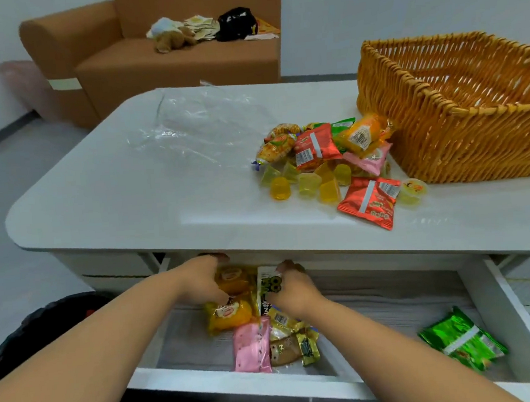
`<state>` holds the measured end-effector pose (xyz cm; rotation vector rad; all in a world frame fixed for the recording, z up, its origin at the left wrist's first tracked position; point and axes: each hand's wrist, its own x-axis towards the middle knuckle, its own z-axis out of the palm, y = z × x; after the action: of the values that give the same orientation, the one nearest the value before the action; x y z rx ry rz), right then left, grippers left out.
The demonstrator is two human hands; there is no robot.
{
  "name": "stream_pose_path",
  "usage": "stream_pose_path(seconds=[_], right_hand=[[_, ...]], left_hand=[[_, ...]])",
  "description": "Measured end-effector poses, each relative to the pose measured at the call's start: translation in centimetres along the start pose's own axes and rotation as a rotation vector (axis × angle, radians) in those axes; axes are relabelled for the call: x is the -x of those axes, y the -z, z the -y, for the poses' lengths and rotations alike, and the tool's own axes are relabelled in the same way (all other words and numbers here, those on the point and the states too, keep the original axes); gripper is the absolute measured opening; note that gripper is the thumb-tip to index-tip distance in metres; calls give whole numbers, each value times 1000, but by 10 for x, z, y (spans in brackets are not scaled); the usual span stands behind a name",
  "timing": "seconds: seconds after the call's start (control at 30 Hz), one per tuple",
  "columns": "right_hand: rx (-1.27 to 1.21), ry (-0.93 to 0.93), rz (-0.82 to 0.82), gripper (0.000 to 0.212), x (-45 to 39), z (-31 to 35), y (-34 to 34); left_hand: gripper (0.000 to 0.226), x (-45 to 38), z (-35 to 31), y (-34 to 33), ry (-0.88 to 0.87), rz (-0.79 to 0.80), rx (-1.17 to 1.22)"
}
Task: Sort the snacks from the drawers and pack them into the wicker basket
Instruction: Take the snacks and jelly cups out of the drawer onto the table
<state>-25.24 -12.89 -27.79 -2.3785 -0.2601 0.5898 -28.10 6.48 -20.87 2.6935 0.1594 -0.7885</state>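
The white table's drawer [506, 301] stands pulled open below the tabletop. Inside it, my left hand [200, 280] grips an orange snack pack [233, 279] at the back. My right hand [292, 289] grips a white packet with black print [267, 292] beside it. More snacks lie under my hands: a yellow-orange pack [230, 316], a pink packet [252, 346], a gold-wrapped one [308, 346]. A green packet [463, 339] lies alone at the drawer's right. On the tabletop a pile of snacks [327, 157] with several yellow jelly cups sits against the wicker basket [463, 138], whose visible inside holds nothing.
A crumpled clear plastic bag [186, 127] lies on the left of the white table [113, 198]. Behind stands a brown sofa [149, 63] with a plush toy, packets and a black bag on its seat. My dark-clothed knee [28, 333] is at the lower left.
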Motion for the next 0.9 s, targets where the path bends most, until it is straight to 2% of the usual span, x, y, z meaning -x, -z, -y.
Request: stream_pose_path(seconds=[0.13,0.27,0.33,0.4,0.47,0.57,0.73,0.83,0.9], right_hand=[[-130,-240,-182,60,-22,8,-16],[143,-384,-186,89,-24,11,-23],[239,-412,-160,89,-23,10,-23],[250,-462,-136,81,-23,7,-18],[190,-507,-102,65,-21,1,-8],[36,-473,-46,43,-12,-8,10],[-131,-403,-45,39,16,-18,39],[-89,-381,8,28,36,-19,57],[-54,-297,24,21,49,-18,68]], left_hand=[[84,-13,-1,-14,71,122,-185],[96,-18,-7,-28,109,221,-255],[100,-18,-11,-34,115,203,-321],[99,-19,-11,-38,124,165,-402],[90,-19,-11,-39,115,147,-426],[74,-19,-10,-36,99,120,-431],[70,-12,-4,-31,131,133,-496],[71,-5,-6,-22,115,179,-372],[69,7,-17,-7,91,250,-269]])
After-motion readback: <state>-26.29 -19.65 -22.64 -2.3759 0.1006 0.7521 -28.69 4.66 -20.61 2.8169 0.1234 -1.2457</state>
